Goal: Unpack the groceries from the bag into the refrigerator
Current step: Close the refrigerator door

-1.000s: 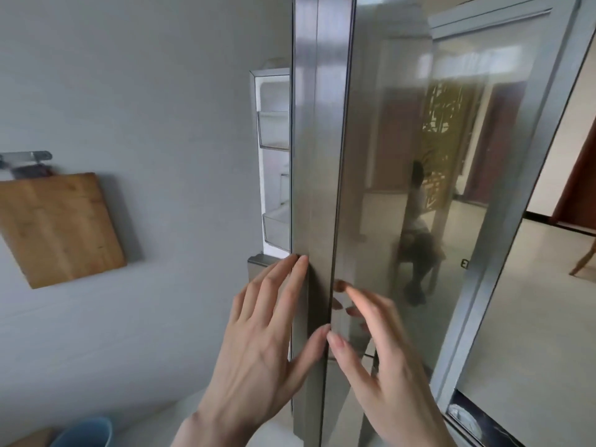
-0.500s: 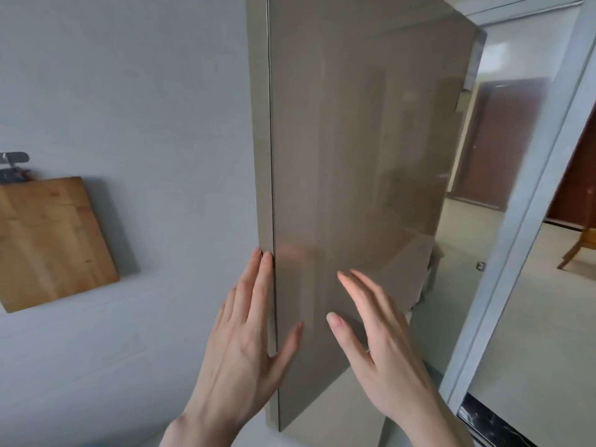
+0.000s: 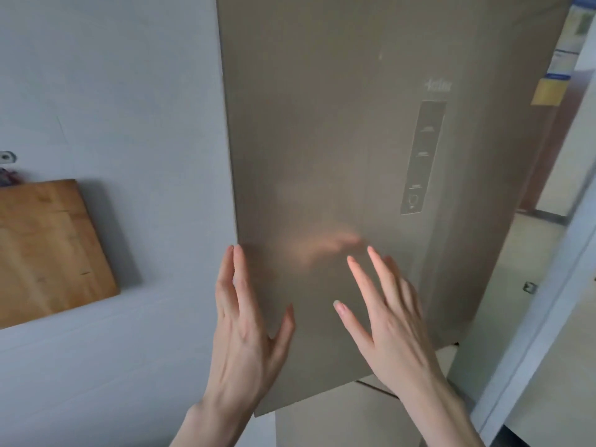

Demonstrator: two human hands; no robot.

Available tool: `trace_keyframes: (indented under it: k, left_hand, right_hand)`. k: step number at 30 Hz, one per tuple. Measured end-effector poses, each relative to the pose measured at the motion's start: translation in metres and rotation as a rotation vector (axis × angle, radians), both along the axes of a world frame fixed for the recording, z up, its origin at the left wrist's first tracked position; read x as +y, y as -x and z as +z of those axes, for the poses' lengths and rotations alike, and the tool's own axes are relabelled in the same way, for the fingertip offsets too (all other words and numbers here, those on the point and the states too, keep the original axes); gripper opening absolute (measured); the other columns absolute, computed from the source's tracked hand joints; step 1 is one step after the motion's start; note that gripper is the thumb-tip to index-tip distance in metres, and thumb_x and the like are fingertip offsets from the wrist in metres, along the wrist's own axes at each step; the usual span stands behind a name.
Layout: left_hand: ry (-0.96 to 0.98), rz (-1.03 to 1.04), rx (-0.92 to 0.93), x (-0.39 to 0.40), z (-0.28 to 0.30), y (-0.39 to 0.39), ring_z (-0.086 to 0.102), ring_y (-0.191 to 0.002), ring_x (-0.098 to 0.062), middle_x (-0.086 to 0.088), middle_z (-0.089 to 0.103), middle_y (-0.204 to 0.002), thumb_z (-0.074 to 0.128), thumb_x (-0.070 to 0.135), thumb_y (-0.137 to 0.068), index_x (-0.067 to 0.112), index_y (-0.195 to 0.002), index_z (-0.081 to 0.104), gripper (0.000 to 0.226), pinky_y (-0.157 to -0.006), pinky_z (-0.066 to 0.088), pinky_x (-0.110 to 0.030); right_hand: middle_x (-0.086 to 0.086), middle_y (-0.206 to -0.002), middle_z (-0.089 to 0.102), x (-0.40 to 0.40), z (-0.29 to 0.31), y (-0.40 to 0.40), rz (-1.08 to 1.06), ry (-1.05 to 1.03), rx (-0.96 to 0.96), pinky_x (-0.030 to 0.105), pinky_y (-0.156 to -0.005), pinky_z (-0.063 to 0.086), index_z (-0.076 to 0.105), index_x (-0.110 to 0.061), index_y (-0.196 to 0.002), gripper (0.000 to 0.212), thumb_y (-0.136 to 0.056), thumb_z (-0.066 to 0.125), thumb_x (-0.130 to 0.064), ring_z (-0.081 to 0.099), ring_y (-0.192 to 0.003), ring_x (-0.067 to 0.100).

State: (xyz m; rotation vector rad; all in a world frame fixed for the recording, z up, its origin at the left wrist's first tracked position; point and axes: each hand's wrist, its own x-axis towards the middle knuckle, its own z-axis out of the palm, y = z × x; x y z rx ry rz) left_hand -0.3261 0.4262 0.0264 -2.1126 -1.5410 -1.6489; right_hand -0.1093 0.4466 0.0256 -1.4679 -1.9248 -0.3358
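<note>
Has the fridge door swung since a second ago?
Yes. The refrigerator door has swung toward shut: its left edge now covers the interior, nearer the hanging cutting board.

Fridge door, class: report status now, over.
Left hand and right hand open, empty. Fridge door looks shut. No bag, no groceries in view.

Soft daylight from the right — hazy hand reflection on the refrigerator door (image 3: 322, 156), wide-angle edge bowing.

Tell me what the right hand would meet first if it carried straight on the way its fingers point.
The right hand points up and forward at the refrigerator door. Going straight on, its fingertips would probably meet the door's flat front first, below the control panel. The gap is unclear from this view.
</note>
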Motion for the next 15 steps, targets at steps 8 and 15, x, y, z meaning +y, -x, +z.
trace_keyframes:
  k: [8,15]
  left_hand:
    - [-0.028,0.088,-0.025,0.077,-0.002,0.007,0.023,-0.157,-0.032,-0.014,0.014,-0.168,0.075,0.02,-0.09,0.013,-0.165,0.01,0.1,-0.124,0.031,-0.037]
    - [0.036,0.045,0.046,0.14,0.0,0.017,0.02,-0.155,-0.035,-0.011,0.0,-0.17,0.074,0.044,-0.083,0.026,-0.166,0.017,0.102,-0.122,0.019,-0.022]
  right_hand:
    - [0.0,-0.173,0.012,0.082,0.005,0.011,0.072,-0.102,-0.059,0.055,-0.117,0.036,0.031,-0.03,-0.161,0.066,-0.102,0.048,-0.054,0.017,-0.159,0.026]
    - [-0.001,-0.174,0.005,0.124,0.001,0.013,-0.012,-0.08,-0.111,0.056,-0.12,0.033,0.025,-0.028,-0.163,0.07,-0.102,0.047,-0.054,0.006,-0.161,0.025]
